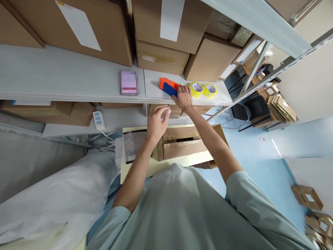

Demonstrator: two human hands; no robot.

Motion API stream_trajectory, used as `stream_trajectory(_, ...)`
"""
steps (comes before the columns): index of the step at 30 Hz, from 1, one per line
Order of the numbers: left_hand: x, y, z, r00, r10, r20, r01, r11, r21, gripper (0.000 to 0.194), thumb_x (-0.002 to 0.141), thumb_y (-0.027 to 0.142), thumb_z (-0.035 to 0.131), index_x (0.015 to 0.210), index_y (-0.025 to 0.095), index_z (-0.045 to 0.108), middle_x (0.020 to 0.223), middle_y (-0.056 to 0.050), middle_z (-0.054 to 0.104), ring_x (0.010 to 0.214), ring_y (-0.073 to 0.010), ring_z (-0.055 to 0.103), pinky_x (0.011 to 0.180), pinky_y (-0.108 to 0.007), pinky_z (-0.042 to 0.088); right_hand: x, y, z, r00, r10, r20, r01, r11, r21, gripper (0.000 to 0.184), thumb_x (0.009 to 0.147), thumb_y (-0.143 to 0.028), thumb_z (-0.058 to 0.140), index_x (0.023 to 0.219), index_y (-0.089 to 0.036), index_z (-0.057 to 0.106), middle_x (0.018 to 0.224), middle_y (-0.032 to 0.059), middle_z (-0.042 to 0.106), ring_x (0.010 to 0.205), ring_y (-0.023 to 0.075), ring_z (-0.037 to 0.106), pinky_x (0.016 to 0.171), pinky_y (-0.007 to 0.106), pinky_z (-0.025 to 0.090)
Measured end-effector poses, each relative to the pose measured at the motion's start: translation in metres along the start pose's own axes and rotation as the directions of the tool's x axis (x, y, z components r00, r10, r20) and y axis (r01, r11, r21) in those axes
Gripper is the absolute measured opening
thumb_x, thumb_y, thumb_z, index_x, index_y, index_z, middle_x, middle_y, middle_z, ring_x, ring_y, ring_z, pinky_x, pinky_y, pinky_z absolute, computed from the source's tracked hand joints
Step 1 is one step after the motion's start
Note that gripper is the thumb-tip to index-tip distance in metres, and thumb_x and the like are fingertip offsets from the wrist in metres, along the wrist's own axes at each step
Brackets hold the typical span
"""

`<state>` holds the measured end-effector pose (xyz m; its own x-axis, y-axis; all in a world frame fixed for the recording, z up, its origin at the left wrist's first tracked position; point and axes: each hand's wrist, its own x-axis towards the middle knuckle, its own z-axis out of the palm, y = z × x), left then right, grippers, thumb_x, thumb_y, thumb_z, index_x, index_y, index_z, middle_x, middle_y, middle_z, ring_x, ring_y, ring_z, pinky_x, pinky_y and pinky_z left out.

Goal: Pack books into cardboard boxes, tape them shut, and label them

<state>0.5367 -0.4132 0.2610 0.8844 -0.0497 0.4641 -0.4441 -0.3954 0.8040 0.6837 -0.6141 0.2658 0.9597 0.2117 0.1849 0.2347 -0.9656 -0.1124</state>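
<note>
An orange and blue tape dispenser (pixel 168 87) lies on the grey shelf near its front edge. My right hand (pixel 184 98) reaches over the edge, its fingers closed on the dispenser's right end. Just beside that hand are two rolls of tape with yellow rims, a nearer roll (pixel 193 91) and a roll further right (pixel 205 91). My left hand (pixel 156 124) hovers below the shelf edge, above the left end of a cardboard box (pixel 182 150). Its fingers are loosely bent, with a gap to the thumb, and nothing shows in it.
Large cartons (pixel 166 55) line the back of the shelf (pixel 85 73). A blurred purple item (pixel 129 82) sits left of the dispenser. Below are a power strip (pixel 99 120), a pale table (pixel 125 177) and a plastic bag (pixel 135 144). White sheeting (pixel 70 187) hangs at left.
</note>
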Motion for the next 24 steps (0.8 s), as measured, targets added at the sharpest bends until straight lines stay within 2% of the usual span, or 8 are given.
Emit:
stream_trajectory(4, -0.003, -0.001, -0.008, 1.0, -0.018, 0.008, 0.018, 1.0, 0.016, 0.035, 0.117, 0.043, 0.054, 0.124, 0.021, 0.081, 0.136, -0.011, 0.082, 0.132, -0.0265, 0.074, 0.122, -0.043, 0.055, 0.017, -0.008, 0.014, 0.999, 0.028, -0.022, -0.027, 0.998, 0.052, 0.057, 0.116, -0.04, 0.055, 0.152, 0.003, 0.054, 0.155, 0.0357, 0.064, 0.157, 0.0496, 0.045, 0.133, 0.078, 0.028)
stream_trajectory(8, -0.003, -0.01, -0.012, 0.999, -0.032, 0.022, 0.032, 0.999, 0.0, 0.035, 0.116, 0.043, 0.055, 0.125, 0.021, 0.08, 0.136, -0.011, 0.082, 0.131, -0.0269, 0.075, 0.121, -0.043, 0.056, 0.021, -0.017, 0.02, 0.997, 0.077, 0.014, -0.078, 0.996, 0.049, 0.053, 0.118, -0.034, 0.053, 0.152, 0.006, 0.053, 0.143, 0.036, 0.07, 0.151, 0.0459, 0.054, 0.131, 0.07, 0.035)
stream_trajectory(11, 0.0, -0.02, -0.012, 0.999, -0.049, 0.014, 0.049, 0.998, -0.025, 0.035, 0.115, 0.043, 0.057, 0.13, 0.02, 0.078, 0.137, -0.013, 0.081, 0.129, -0.0276, 0.075, 0.119, -0.043, 0.057, 0.009, -0.022, 0.013, 0.998, 0.055, 0.034, -0.054, 0.999, -0.005, 0.054, 0.118, -0.03, 0.049, 0.16, 0.004, 0.046, 0.142, 0.0334, 0.071, 0.144, 0.0423, 0.061, 0.128, 0.064, 0.043)
stream_trajectory(15, 0.006, -0.033, -0.006, 0.994, -0.086, -0.065, 0.082, 0.994, -0.07, 0.043, 0.113, 0.051, 0.061, 0.144, 0.022, 0.07, 0.144, -0.015, 0.076, 0.127, -0.0291, 0.076, 0.111, -0.044, 0.063, -0.033, -0.024, -0.006, 0.999, -0.02, 0.047, 0.024, 0.997, -0.077, 0.052, 0.121, -0.035, 0.04, 0.163, -0.004, 0.041, 0.138, 0.0281, 0.073, 0.139, 0.0404, 0.066, 0.122, 0.059, 0.05)
stream_trajectory(19, 0.011, -0.036, 0.003, 0.987, -0.095, -0.132, 0.078, 0.988, -0.131, 0.053, 0.112, 0.058, 0.062, 0.153, 0.024, 0.063, 0.152, -0.018, 0.069, 0.131, -0.0299, 0.076, 0.105, -0.043, 0.066, -0.095, -0.019, -0.034, 0.998, -0.033, 0.056, 0.036, 0.998, -0.049, 0.05, 0.122, -0.046, 0.036, 0.157, -0.011, 0.043, 0.13, 0.0249, 0.076, 0.126, 0.0409, 0.072, 0.114, 0.059, 0.055)
stream_trajectory(21, 0.013, -0.032, 0.006, 0.992, -0.073, -0.106, 0.054, 0.985, -0.165, 0.053, 0.112, 0.06, 0.061, 0.151, 0.023, 0.064, 0.152, -0.019, 0.069, 0.132, -0.0306, 0.075, 0.105, -0.043, 0.067, -0.128, -0.015, -0.048, 0.998, -0.022, 0.058, 0.023, 1.0, -0.017, 0.048, 0.122, -0.049, 0.036, 0.154, -0.014, 0.044, 0.128, 0.024, 0.077, 0.122, 0.041, 0.074, 0.108, 0.058, 0.058)
stream_trajectory(24, 0.012, -0.017, 0.011, 1.0, -0.017, 0.018, 0.02, 0.972, -0.234, 0.048, 0.112, 0.058, 0.06, 0.143, 0.022, 0.069, 0.146, -0.017, 0.075, 0.13, -0.0302, 0.077, 0.108, -0.044, 0.066, -0.175, -0.008, -0.067, 0.995, 0.029, 0.099, -0.029, 1.0, -0.008, 0.045, 0.12, -0.051, 0.041, 0.148, -0.015, 0.044, 0.124, 0.0236, 0.077, 0.118, 0.0416, 0.075, 0.1, 0.055, 0.061)
